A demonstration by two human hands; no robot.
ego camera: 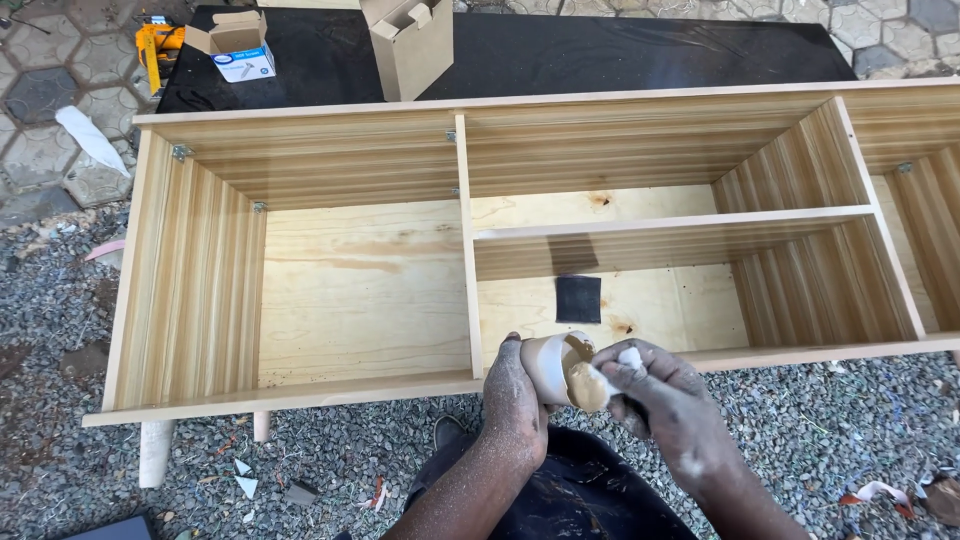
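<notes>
Grey gravel ground (850, 420) w/ hexagonal paving stones (40, 90) beyond carries a long open-fronted cabinet of light wood-grain board (190, 290), lying on its back; plywood back panel faces up inside. Cabinet has a big left compartment, a middle section split by a horizontal shelf board (670, 225), and another section at far right edge. Small dark square pad (578, 299) lies on the plywood in the lower middle compartment.

At the cabinet's near edge, about mid-length, left hand (515, 400) is wrapped round a small pale round tub of tan filler paste (555, 365), tilted w/ mouth toward the right. Right hand (655, 400), fingers pinched shut, holds a small white wad of cloth (628, 356) smeared w/ tan paste, touching the tub's mouth. Both hands dusty.

Beyond the cabinet's far edge a black sheet (600, 50) holds two open brown cardboard boxes (410, 45), one w/ a blue-white label (240, 45). Yellow power tool (158, 45) sits near far left corner. Cabinet's pale round leg (155, 452) shows under near left corner.
</notes>
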